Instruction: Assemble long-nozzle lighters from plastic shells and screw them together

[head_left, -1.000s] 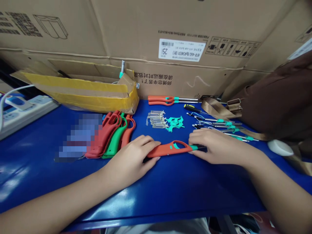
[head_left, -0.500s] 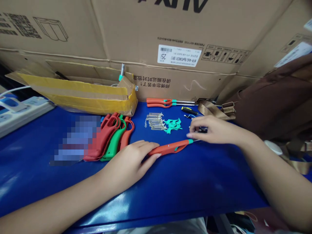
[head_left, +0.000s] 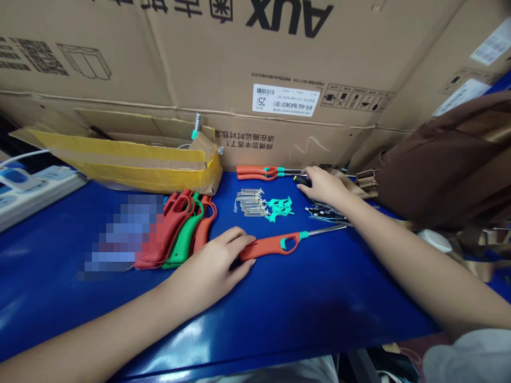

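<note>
So the big change is the right hand (head_left: 325, 186): a second ago it was at the metal-tube end of the orange gas lighter (head_left: 265, 247), and now it's over at the far right, on the black and yellow screwdriver (head_left: 302, 181). Its fingers and thumb are bunched at the handle, but they hide the rest of the tool, so I can't tell if they're pinching it or just touching.

The left hand (head_left: 223, 255) hasn't let go: thumb and fingers still pinch the left end of the lighter, which sits mid-worktop (head_left: 319, 308) toward the near side. The metal tube (head_left: 325, 230) is now uncovered and slants off to the far right, and the trigger loop shows again.

My read: the tube doesn't need a hand on it right now, so the work has moved on to fetching the tool.

Just beyond the lighter, the teal triggers (head_left: 280, 207) and small clear parts (head_left: 252, 203) look unmoved, and farther back the two other orange lighters (head_left: 255, 173) lie together.
</note>
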A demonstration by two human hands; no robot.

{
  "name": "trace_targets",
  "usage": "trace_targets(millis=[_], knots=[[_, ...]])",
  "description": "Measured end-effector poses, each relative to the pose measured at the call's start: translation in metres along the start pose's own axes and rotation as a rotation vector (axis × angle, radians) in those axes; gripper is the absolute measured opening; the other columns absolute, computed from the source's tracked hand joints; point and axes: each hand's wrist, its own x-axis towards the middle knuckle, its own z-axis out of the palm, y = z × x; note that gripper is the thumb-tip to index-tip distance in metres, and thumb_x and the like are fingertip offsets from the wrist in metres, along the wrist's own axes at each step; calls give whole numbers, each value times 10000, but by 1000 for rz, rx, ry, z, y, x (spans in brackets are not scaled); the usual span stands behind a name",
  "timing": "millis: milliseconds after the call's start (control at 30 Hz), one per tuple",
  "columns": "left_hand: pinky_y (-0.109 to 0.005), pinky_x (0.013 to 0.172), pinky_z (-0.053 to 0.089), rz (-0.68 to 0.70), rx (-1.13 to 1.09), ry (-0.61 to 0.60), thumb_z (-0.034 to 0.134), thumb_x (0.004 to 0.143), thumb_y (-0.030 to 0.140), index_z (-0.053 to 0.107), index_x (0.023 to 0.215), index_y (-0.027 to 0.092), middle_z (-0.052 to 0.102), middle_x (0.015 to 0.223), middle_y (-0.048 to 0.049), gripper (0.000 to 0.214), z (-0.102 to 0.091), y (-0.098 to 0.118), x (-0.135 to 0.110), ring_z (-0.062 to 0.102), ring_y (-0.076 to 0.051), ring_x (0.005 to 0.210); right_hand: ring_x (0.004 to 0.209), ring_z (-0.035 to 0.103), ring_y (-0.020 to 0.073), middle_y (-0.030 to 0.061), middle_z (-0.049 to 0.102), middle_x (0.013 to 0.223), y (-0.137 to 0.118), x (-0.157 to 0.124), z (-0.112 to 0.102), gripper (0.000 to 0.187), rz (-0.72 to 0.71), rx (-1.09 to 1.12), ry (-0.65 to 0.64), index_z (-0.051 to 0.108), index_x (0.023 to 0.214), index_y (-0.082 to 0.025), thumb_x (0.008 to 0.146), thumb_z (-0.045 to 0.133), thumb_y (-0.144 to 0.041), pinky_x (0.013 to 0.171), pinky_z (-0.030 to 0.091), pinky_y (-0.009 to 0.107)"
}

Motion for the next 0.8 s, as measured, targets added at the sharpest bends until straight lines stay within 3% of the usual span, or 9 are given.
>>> trace_targets(millis=[267, 467, 567, 667, 800], knots=[[-391, 998, 548, 26, 29, 2, 580, 972, 180, 644, 1262, 163, 656, 1188, -98, 298, 2, -3, -2, 656, -242, 1098, 991, 680, 298, 132, 734, 1063, 1, 14, -1, 212, 62, 40, -6, 661, 998, -200, 863, 695, -361, 805, 509, 377], [-425, 1008, 543, 5, 29, 3, 576, 977, 203, 642, 1273, 149, 646, 1193, -107, 308, 4, -2, -1, 642, -255, 1102, 1014, 668, 333, 158, 702, 1114, -15, 0, -27, 248, -38, 123, 195, 593, 1114, -191, 870, 637, -215, 809, 508, 422], [-417, 1010, 543, -5, 0, -1, 568, 970, 185, 642, 1276, 142, 640, 1192, -105, 317, 4, 0, -1, 638, -248, 1105, 976, 667, 293, 156, 661, 1165, -36, -14, -44, 188, -135, 192, 314, 579, 1109, -194, 921, 568, -211, 824, 514, 413], [-416, 1039, 527, -10, -22, 7, 566, 963, 173, 639, 1284, 135, 632, 1208, -107, 331, 4, 0, -2, 625, -243, 1128, 792, 660, 214, 112, 660, 1075, -62, -35, -50, 134, -267, 512, 462, 585, 1047, -204, 961, 577, -307, 718, 539, 356], [-441, 1052, 509, 7, 3, 15, 566, 966, 183, 631, 1295, 148, 630, 1224, -105, 337, 4, 0, -2, 595, -251, 1145, 830, 694, 187, 64, 685, 1041, -94, -62, -41, 158, -358, 884, 332, 588, 1101, -224, 975, 598, -318, 691, 576, 302]])
